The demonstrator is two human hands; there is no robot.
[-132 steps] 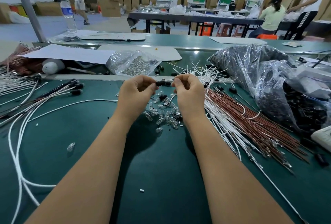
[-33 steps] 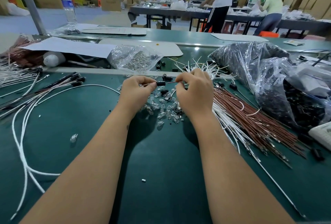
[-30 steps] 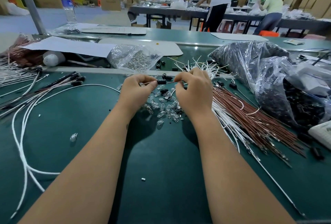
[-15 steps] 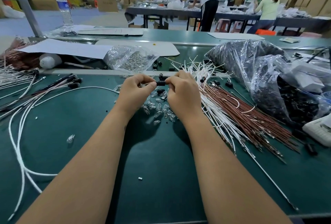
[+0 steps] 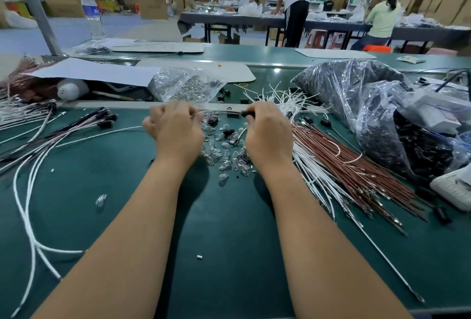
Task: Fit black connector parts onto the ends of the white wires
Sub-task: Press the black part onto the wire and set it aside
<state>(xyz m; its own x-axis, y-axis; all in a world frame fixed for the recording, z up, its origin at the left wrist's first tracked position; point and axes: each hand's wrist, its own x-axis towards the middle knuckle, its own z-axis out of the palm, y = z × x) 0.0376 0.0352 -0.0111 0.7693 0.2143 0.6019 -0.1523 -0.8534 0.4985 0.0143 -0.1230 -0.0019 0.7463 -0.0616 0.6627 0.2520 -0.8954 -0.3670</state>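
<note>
Two hands are over the green table (image 5: 229, 255), apart from each other, with a thin white wire (image 5: 219, 112) stretched between them. My left hand (image 5: 175, 132) has its fingers curled and holds the wire's left part; the fingertips are hidden, so I cannot tell the exact grip. My right hand (image 5: 267, 132) pinches a black connector part (image 5: 246, 113) on the wire's right end. Below the wire lies a pile of small clear bulbs (image 5: 229, 158). Just right of my right hand lie white wires (image 5: 313, 178) and brown wires (image 5: 356, 171).
</note>
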